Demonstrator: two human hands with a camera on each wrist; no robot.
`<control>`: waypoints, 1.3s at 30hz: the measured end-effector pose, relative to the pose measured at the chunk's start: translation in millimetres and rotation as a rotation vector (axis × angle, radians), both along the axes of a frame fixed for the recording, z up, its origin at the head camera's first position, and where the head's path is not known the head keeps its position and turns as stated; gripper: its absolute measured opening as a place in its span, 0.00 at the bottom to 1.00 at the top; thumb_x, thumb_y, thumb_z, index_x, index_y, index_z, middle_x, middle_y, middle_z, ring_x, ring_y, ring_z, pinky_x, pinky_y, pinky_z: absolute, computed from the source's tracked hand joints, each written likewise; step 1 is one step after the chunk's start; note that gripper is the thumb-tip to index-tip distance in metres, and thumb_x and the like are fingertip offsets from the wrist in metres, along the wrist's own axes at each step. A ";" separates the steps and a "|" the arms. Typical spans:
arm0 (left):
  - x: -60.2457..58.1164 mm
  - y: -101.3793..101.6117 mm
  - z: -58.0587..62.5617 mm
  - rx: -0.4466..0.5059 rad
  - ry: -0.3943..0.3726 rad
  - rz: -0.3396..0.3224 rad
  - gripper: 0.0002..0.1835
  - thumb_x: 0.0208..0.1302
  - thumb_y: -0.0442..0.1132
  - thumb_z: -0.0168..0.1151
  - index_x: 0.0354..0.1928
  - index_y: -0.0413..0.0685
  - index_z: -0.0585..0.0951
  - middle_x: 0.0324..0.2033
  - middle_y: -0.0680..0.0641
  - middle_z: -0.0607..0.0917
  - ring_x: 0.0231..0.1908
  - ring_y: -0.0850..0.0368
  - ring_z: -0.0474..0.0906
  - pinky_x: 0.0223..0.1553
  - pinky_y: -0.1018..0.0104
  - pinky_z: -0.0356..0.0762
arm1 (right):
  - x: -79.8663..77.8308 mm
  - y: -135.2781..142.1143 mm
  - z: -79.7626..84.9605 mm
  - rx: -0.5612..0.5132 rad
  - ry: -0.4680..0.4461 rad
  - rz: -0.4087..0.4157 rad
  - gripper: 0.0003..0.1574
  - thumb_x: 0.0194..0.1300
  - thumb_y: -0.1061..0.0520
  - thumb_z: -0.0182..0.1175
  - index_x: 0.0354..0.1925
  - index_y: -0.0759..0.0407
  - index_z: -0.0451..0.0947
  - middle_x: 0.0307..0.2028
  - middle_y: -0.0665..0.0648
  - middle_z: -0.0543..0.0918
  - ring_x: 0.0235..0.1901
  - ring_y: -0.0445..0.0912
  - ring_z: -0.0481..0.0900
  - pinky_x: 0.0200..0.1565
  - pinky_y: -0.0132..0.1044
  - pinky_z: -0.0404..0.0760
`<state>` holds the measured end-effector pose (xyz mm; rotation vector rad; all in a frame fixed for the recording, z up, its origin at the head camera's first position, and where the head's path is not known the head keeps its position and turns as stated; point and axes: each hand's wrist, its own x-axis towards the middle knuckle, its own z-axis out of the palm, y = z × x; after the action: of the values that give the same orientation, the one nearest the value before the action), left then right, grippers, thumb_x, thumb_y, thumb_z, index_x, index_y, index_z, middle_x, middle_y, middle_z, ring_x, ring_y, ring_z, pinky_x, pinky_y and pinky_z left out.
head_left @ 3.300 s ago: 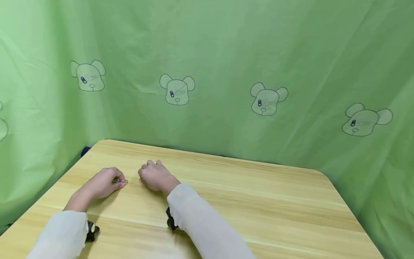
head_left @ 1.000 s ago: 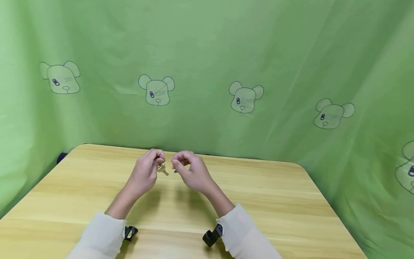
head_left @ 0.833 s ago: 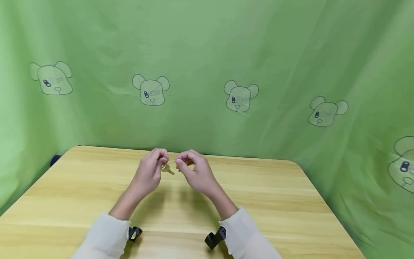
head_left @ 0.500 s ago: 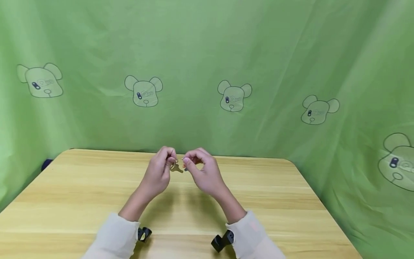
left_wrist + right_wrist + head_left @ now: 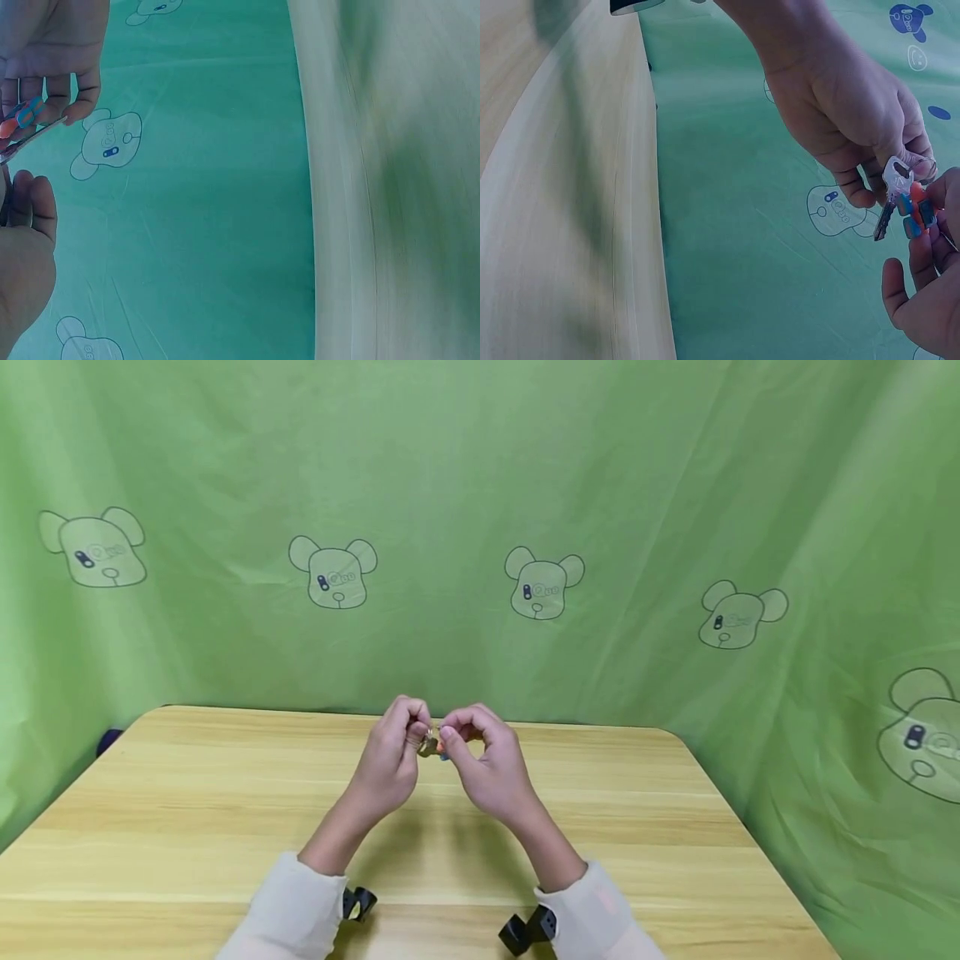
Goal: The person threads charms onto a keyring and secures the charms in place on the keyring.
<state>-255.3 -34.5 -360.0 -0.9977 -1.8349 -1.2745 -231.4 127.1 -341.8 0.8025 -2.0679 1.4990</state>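
My left hand point(image 5: 387, 763) pinches a thin ring with a metal key point(image 5: 892, 193) hanging from it, above the far part of the table. Close beside it, my right hand point(image 5: 491, 770) pinches a small orange and blue charm point(image 5: 917, 208) between thumb and forefinger. The key's toothed blade points down beside the charm in the right wrist view, overlapping it slightly. Both sets of fingertips nearly meet in the head view, where the fingers hide much of both things. In the left wrist view the charm point(image 5: 30, 112) shows at the left edge, under the right hand's fingers.
A light wood table point(image 5: 637, 827) lies under both hands. Behind it hangs a green curtain point(image 5: 450, 643) printed with bear heads. Black wrist cameras point(image 5: 525, 932) sit at both cuffs. A dark object point(image 5: 108, 741) shows past the table's far left corner.
Both hands have risen off the table and come together further right in the head view. Over the last second the gap between key and charm has narrowed.
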 end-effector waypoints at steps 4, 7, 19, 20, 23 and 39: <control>2.1 -0.7 1.0 0.006 0.000 -0.006 0.06 0.69 0.22 0.52 0.37 0.38 0.68 0.31 0.46 0.70 0.33 0.57 0.70 0.31 0.68 0.74 | 1.6 -0.4 0.0 0.004 0.000 -0.004 0.02 0.72 0.66 0.61 0.39 0.63 0.80 0.35 0.56 0.81 0.35 0.47 0.77 0.40 0.36 0.78; 3.3 -0.3 0.9 0.008 -0.010 -0.022 0.07 0.70 0.22 0.52 0.38 0.38 0.68 0.31 0.46 0.71 0.33 0.57 0.70 0.32 0.68 0.74 | 2.6 -0.3 0.1 0.003 0.009 -0.006 0.02 0.72 0.66 0.61 0.39 0.62 0.80 0.36 0.59 0.81 0.35 0.47 0.77 0.40 0.35 0.78; 5.1 4.5 -2.3 0.009 -0.011 -0.033 0.06 0.69 0.23 0.53 0.38 0.38 0.69 0.32 0.45 0.72 0.34 0.56 0.71 0.33 0.67 0.75 | 3.5 -1.1 1.6 0.014 0.074 -0.011 0.02 0.71 0.67 0.61 0.40 0.63 0.81 0.34 0.56 0.81 0.35 0.46 0.77 0.40 0.34 0.79; 5.3 4.6 -2.2 0.007 -0.015 -0.033 0.05 0.69 0.23 0.53 0.38 0.38 0.69 0.32 0.46 0.72 0.34 0.56 0.70 0.33 0.67 0.74 | 3.6 -1.2 1.8 0.015 0.075 -0.012 0.02 0.70 0.67 0.62 0.39 0.63 0.81 0.34 0.56 0.81 0.35 0.46 0.77 0.40 0.34 0.79; 6.3 4.4 -1.3 0.003 -0.026 -0.035 0.05 0.70 0.23 0.53 0.38 0.38 0.69 0.32 0.46 0.71 0.34 0.56 0.70 0.33 0.67 0.74 | 3.5 -1.4 1.8 0.021 0.076 -0.012 0.03 0.70 0.68 0.62 0.39 0.63 0.81 0.34 0.56 0.81 0.35 0.46 0.77 0.40 0.34 0.79; 6.9 2.5 1.0 0.011 -0.034 -0.045 0.06 0.70 0.23 0.53 0.38 0.39 0.69 0.32 0.46 0.71 0.34 0.56 0.69 0.33 0.68 0.73 | 4.5 -0.8 3.4 0.027 0.092 -0.006 0.05 0.69 0.70 0.62 0.38 0.62 0.81 0.34 0.56 0.80 0.34 0.46 0.77 0.39 0.33 0.79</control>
<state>-248.4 -32.0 -359.0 -1.0221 -1.8388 -1.3346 -226.9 126.3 -338.4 0.8587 -2.0249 1.4071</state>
